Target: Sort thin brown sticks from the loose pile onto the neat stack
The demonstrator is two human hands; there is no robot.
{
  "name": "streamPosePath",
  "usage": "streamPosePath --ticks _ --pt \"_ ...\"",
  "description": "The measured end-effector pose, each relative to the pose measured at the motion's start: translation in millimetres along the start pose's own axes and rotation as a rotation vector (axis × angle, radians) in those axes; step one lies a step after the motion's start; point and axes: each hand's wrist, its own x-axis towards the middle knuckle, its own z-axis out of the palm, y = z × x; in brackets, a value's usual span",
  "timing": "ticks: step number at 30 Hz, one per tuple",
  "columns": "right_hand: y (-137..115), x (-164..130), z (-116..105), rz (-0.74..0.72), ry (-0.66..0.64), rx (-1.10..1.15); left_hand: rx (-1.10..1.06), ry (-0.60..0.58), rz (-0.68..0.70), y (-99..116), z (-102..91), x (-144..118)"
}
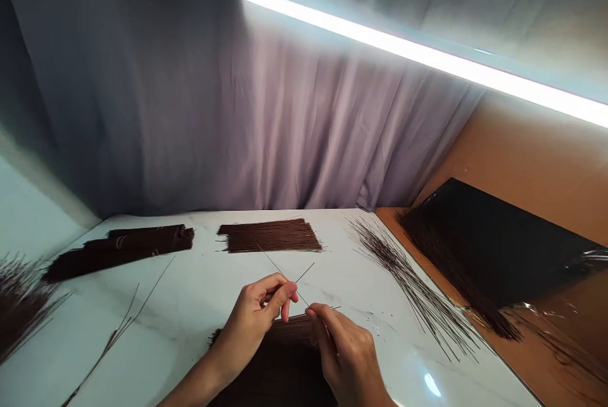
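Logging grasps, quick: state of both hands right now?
Left hand: closed, pinching a thin stick.
Right hand: closed, pinching the same thin stick near its lower end.

The left hand (268,302) and right hand (346,344) hide part of the dark pile (280,372) under them, and the bottom edge cuts it off. They also cover bits of the thin sticks (304,273) they hold. The bushy bundle (23,315) at far left is blurry and cut off. The light (418,52) runs off the right side.
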Motion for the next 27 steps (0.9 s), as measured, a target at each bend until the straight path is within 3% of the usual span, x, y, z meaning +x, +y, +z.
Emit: streamPosePath --ticks 5,10,13,16,18,21,24,27 --pt "-1 -1 -2 0.095 -0.057 0.106 -0.022 -0.013 -0.007 4 -0.5 1" --pt "-14 20 -21 0.438 -0.389 0.654 -0.042 -0.025 -0.024 3 -2.6 -1" --pt "-15 31 -33 0.615 -0.435 0.876 -0.032 -0.07 -0.003 10 -8.3 -4" --pt "-12 38 -44 0.673 -0.527 1.015 0.007 -0.168 0.021 23 -16.0 -10" --pt "-11 41 -53 0.642 -0.6 1.017 0.039 -0.259 0.022 34 -18.5 -16" --pt "-11 46 -68 0.498 -0.602 0.82 0.148 -0.435 -0.013 43 -14.9 -25" --pt "-13 49 -79 0.239 -0.533 0.504 0.316 -0.524 -0.058 41 -5.8 -29" --pt "-16 46 -82 -0.099 -0.388 0.072 0.405 -0.491 -0.023 30 1.2 -24"
